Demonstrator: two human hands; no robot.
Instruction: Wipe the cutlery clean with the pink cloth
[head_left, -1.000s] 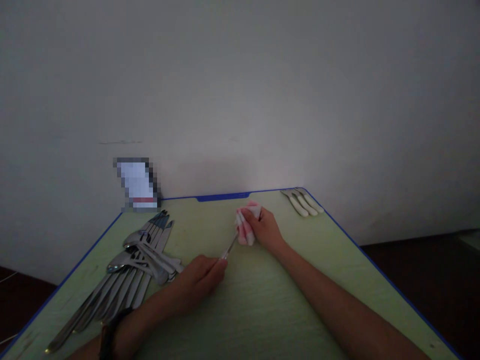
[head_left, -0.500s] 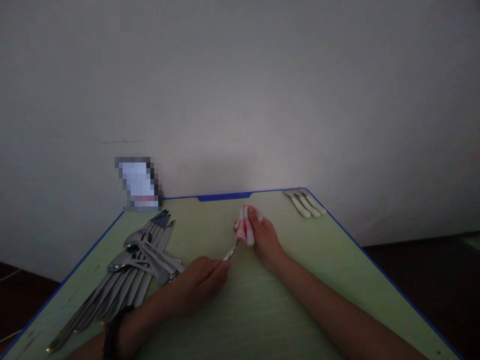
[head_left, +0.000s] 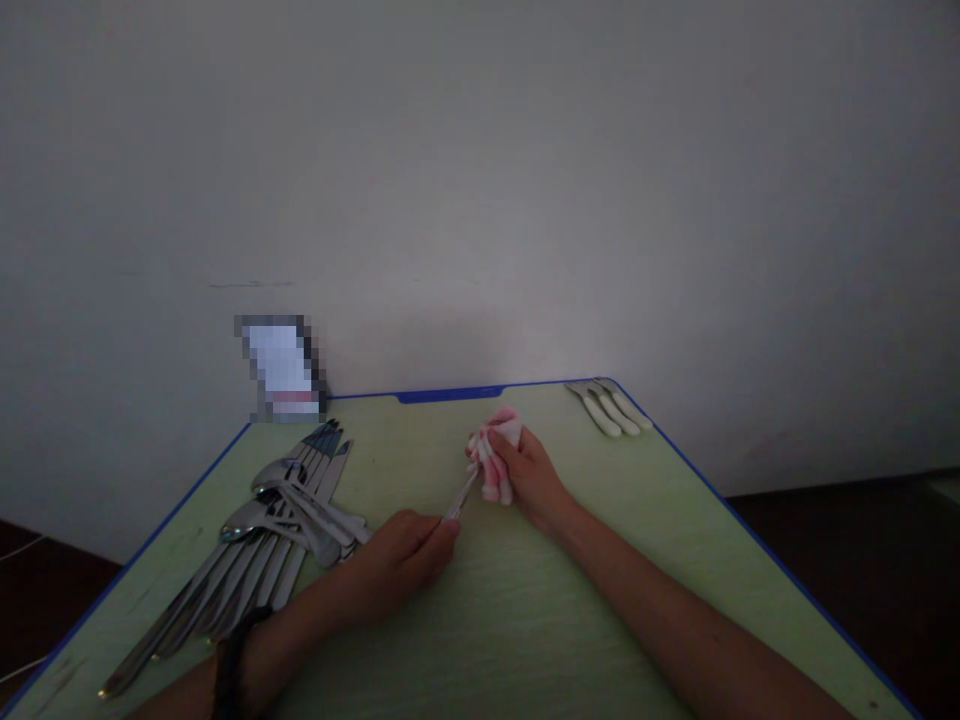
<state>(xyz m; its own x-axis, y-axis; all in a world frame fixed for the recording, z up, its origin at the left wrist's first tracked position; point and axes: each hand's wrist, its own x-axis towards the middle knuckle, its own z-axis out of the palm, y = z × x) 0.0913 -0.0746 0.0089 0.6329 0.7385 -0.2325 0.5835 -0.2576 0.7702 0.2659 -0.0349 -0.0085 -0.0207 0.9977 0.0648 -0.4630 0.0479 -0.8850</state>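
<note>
My left hand [head_left: 416,555] is closed around the handle of a slim piece of metal cutlery [head_left: 465,497]. Its far end goes into a folded pink and white cloth [head_left: 495,470], so its kind is hidden. That cloth is pinched in my right hand [head_left: 529,465], thumb on top, its loose folds hanging toward me. Both hands are above the middle of the table. Left of my left hand lies a pile of metal cutlery, with spoons [head_left: 251,520] on top of several table knives [head_left: 225,590].
Several forks with cream handles [head_left: 613,410] lie side by side at the far right corner of the green table [head_left: 570,620]. A blurred phone-like device [head_left: 281,365] leans on the wall [head_left: 480,200] at the far left corner. The table has a blue edge.
My right hand has shifted its hold on the cloth, which now spreads out with its folds hanging lower. My left hand stays nearly in place with the cutlery.
</note>
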